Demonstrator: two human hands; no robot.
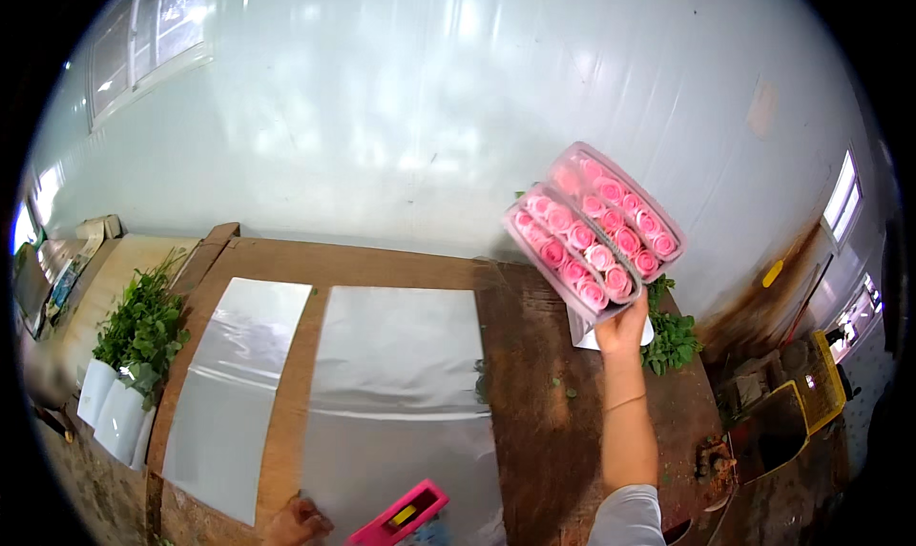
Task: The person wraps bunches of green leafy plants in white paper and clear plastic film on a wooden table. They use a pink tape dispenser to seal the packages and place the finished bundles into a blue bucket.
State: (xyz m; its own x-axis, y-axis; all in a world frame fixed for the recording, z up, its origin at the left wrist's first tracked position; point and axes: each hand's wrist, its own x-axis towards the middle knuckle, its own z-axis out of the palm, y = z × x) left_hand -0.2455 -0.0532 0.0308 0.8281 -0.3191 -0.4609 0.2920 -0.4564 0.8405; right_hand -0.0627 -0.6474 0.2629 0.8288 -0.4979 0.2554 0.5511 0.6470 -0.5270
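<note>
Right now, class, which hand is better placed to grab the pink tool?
Probably the left hand: it is near the pink tool, with nothing visibly held, while the right hand holds the roses.

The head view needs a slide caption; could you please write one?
The right hand holds up wrapped pink roses; the left hand is near a grey sheet on the brown table.

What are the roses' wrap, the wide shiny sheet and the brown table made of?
The wrap on the roses looks like thin paper or plastic; its pale edge seems cloudy, but it's blurry. The wide sheet is probably smooth plastic film or coated paper: it shines and creases. The brown table could be worn wood, dull and stained.
</note>
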